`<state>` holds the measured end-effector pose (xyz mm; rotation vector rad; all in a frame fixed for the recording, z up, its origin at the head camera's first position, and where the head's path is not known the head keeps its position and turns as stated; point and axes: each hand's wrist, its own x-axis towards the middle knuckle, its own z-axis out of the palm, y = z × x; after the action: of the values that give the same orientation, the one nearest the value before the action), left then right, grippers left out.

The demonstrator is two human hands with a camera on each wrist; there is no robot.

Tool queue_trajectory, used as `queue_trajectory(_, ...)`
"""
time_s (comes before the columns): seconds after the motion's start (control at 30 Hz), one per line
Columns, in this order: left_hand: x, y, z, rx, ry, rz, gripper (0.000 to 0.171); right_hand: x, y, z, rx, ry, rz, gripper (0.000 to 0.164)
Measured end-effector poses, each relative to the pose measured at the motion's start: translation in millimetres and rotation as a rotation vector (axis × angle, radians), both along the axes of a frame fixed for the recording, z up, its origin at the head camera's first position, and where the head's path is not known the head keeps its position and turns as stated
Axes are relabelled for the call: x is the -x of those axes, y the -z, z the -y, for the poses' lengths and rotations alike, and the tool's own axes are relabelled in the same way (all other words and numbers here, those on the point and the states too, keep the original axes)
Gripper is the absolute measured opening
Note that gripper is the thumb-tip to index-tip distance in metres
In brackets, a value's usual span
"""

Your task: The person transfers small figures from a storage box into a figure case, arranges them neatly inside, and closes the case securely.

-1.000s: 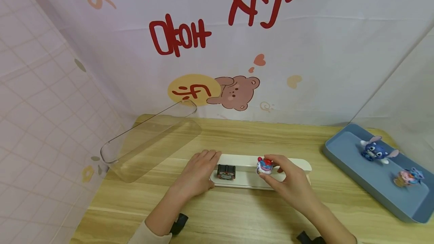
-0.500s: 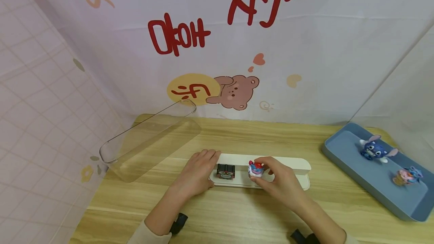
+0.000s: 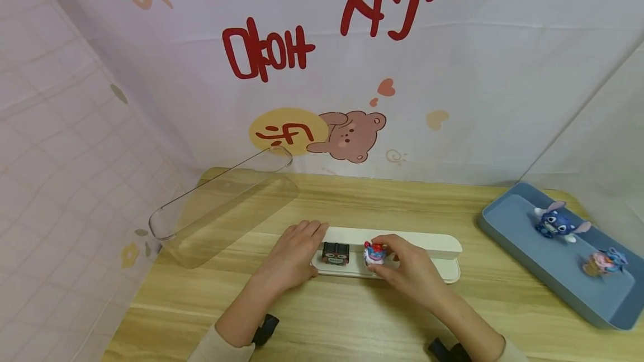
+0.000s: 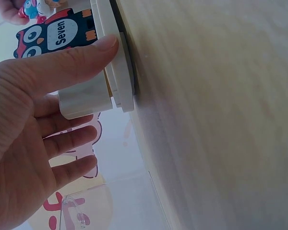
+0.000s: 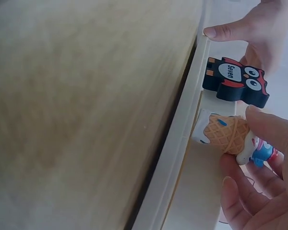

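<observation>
A white stepped display base [image 3: 441, 243] lies on the table. My left hand [image 3: 294, 253] grips its left end, thumb [image 4: 77, 67] on the front edge and fingers behind. Beside that hand an owl figurine [image 3: 335, 253] marked "Seven" [image 4: 60, 36] stands upright on the lower step. Between thumb and fingers, my right hand [image 3: 415, 267] pinches an ice-cream-cone figurine [image 3: 374, 253] just right of the owl. In the right wrist view, the cone's foot [image 5: 201, 127] is at the base's lower step; whether it bears weight there I cannot tell.
A clear plastic cover [image 3: 226, 222] lies at the back left. On the right stands a blue-grey tray [image 3: 533, 272] with a blue big-eared figurine [image 3: 555, 222] and another cone figurine [image 3: 604, 262]. A printed white cloth [image 3: 453, 71] hangs behind the table.
My right hand has brought the cone figurine leftward along the base, closer to the owl, and slightly down. My left hand stays on the base's left end.
</observation>
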<state>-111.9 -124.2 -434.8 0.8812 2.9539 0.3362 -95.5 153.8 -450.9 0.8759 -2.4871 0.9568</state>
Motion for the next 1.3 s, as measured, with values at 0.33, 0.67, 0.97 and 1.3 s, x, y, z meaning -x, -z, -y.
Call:
queue_trajectory(0.33,1.1,-1.3,-0.5,0.001,-0.006,-0.005,0.1,3.3,1.8,2.1,-0.027,0.033,0.031,0.054)
queue_trajectory(0.67,0.6,-1.2,-0.5,-0.004,-0.003,-0.001,0.099,3.2,2.5,3.1,-0.031,0.027,0.036,0.055)
queue_trajectory(0.97,0.6,-0.6,-0.8,-0.005,-0.002,0.003,0.098,3.5,4.8,2.9,-0.018,0.006,0.015,0.054)
queue_trajectory(1.3,-0.7,-1.7,-1.0,0.003,-0.002,0.012,0.099,2.9,4.3,1.1,-0.036,0.001,0.0,0.055)
